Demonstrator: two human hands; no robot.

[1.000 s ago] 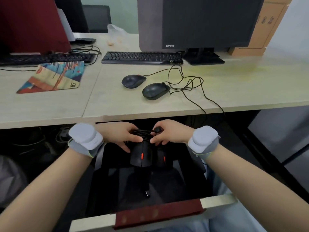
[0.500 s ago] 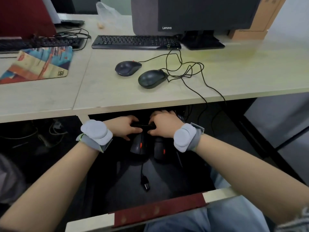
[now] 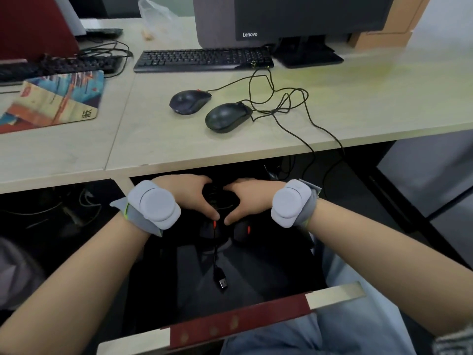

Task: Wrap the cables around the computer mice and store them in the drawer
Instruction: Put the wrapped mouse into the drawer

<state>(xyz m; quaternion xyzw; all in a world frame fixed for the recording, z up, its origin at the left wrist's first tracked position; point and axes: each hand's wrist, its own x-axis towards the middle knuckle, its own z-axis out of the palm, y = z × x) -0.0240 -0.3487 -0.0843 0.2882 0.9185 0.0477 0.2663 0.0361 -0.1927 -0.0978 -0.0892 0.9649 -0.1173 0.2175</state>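
Both hands were down inside the open drawer point(image 3: 335, 294), just under the desk point(image 3: 384, 103) edge, and they closed on the same black mouse point(image 3: 213, 201) from either side. The left hand point(image 3: 190, 196) curled round its left flank and the right hand point(image 3: 252, 197) round its right, thumbs nearly meeting over the red scroll wheel; that two-sided grip looked meant to keep the wound turns of cable from slipping off while the mouse was set down. Its cable tail point(image 3: 215, 254) hung toward the drawer front and ended in a loose USB plug point(image 3: 222, 283), so the wrap seemed not quite finished, or the end was left free on purpose. A second mouse with a red wheel point(image 3: 243, 230) lay just beside the held one, at its right, apparently already stored; how its cable was wrapped could not be made out in the dark of the drawer. On the desk two more mice waited side by side, a dark rounded mouse point(image 3: 189, 101) and a black mouse nearer the edge point(image 3: 227, 116), near each other but apart. Their cables point(image 3: 279, 98) lay in a loose tangle to the right, one strand trailing over the desk edge, so the job was judged about half done.
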